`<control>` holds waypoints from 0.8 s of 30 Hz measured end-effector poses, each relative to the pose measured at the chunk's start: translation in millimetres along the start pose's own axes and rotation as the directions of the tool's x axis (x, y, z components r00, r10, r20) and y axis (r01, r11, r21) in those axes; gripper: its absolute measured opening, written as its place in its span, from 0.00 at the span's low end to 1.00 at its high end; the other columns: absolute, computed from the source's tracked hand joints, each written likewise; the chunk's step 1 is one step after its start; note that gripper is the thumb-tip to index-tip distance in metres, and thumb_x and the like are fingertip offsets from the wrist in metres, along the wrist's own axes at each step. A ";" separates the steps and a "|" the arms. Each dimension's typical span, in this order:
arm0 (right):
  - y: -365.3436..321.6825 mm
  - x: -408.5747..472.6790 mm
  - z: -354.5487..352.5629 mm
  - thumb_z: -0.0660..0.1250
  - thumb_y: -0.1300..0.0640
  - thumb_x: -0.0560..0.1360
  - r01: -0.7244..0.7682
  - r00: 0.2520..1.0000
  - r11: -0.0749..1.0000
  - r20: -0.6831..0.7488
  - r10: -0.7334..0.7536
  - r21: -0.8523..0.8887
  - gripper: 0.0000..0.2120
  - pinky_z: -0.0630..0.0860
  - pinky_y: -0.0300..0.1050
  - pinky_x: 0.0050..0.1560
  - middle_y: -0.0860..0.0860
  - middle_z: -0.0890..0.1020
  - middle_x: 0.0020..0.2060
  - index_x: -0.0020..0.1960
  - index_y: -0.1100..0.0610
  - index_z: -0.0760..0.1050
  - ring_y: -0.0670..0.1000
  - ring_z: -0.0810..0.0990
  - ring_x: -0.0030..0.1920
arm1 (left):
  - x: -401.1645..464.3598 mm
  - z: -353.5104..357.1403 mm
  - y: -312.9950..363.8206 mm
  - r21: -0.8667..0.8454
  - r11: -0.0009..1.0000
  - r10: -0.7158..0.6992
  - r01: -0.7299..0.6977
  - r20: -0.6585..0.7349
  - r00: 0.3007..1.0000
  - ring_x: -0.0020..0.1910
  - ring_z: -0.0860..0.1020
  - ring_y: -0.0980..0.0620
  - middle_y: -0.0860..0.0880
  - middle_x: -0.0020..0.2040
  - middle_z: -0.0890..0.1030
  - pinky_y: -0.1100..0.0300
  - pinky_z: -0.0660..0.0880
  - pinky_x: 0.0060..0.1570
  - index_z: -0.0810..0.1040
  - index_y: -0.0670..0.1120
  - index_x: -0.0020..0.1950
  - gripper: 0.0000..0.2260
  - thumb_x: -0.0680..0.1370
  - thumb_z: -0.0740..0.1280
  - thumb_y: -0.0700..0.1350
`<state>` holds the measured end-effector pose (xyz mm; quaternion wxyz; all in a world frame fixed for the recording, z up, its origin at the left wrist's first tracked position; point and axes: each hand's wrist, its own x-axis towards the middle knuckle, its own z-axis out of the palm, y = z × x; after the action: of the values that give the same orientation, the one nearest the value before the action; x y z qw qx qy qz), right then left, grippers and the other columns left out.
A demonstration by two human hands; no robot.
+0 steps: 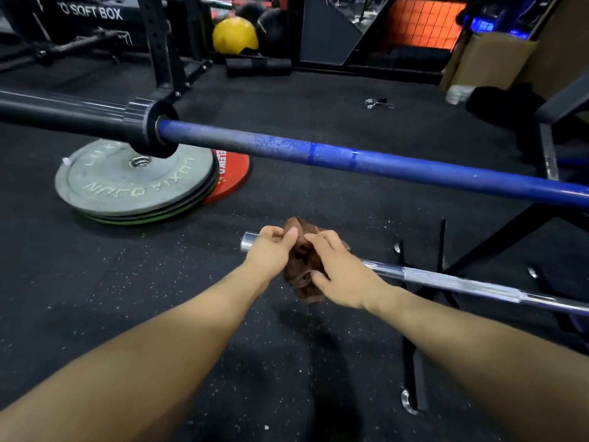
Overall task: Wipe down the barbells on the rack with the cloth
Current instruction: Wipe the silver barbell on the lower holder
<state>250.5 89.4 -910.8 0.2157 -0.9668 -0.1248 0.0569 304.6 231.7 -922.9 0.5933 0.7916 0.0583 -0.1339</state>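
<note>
A brown cloth (302,260) is bunched between both hands, over the left end of a chrome barbell (462,283) that runs low from centre to the right edge. My left hand (274,247) pinches the cloth's upper left part with thumb and fingers. My right hand (338,269) grips the cloth from the right, its thumb under the bundle. Above them a blue barbell (366,157) with a black sleeve (79,116) crosses the view from left to right. The chrome bar's section under the cloth is hidden.
Grey weight plates (134,183) lie stacked over a red plate (232,173) on the black rubber floor. The black rack frame (497,240) stands at right. A spring collar (377,103), a yellow ball (234,35) and a cardboard box (487,62) lie farther back.
</note>
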 end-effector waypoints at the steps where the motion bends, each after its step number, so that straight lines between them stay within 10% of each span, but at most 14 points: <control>1: 3.7 -0.7 -3.9 0.60 0.59 0.77 -0.005 1.000 1.000 -0.020 0.005 0.031 0.26 0.71 0.47 0.60 0.53 0.62 0.67 0.74 0.56 0.58 0.57 0.73 0.59 | -2.1 4.2 0.4 0.005 1.000 0.003 -0.003 -0.017 1.000 0.50 0.75 0.51 0.49 0.51 0.76 0.59 0.71 0.53 0.70 0.44 0.61 0.15 0.78 0.66 0.50; 16: 20.2 25.7 16.9 0.64 0.64 0.76 -0.149 0.867 0.946 -0.422 0.265 0.287 0.12 0.71 0.46 0.55 0.53 0.76 0.53 0.58 0.56 0.78 0.55 0.75 0.54 | 14.9 12.9 10.0 0.013 0.983 0.176 -0.182 -0.336 0.925 0.41 0.80 0.53 0.49 0.44 0.82 0.59 0.76 0.44 0.77 0.51 0.47 0.09 0.70 0.69 0.38; 21: 30.9 39.1 15.2 0.62 0.54 0.79 -0.232 0.944 0.972 -0.238 0.230 0.018 0.12 0.65 0.47 0.62 0.50 0.70 0.63 0.60 0.51 0.79 0.55 0.65 0.65 | 20.2 9.4 9.5 0.340 0.901 0.316 -0.271 -0.085 0.945 0.54 0.75 0.54 0.51 0.51 0.78 0.65 0.69 0.52 0.82 0.47 0.51 0.12 0.78 0.59 0.41; 24: 49.7 30.4 10.4 0.62 0.53 0.79 -0.216 0.933 0.939 -0.227 0.279 0.267 0.14 0.61 0.42 0.65 0.50 0.70 0.65 0.64 0.52 0.77 0.53 0.65 0.66 | 29.6 7.5 2.7 0.489 0.758 0.448 -0.431 0.091 0.890 0.63 0.67 0.51 0.52 0.57 0.69 0.67 0.58 0.60 0.80 0.44 0.56 0.10 0.76 0.65 0.42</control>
<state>288.9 58.2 -943.3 0.3354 -0.9409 0.0363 -0.0298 332.6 221.8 -930.6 0.3832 0.9103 -0.1560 0.0112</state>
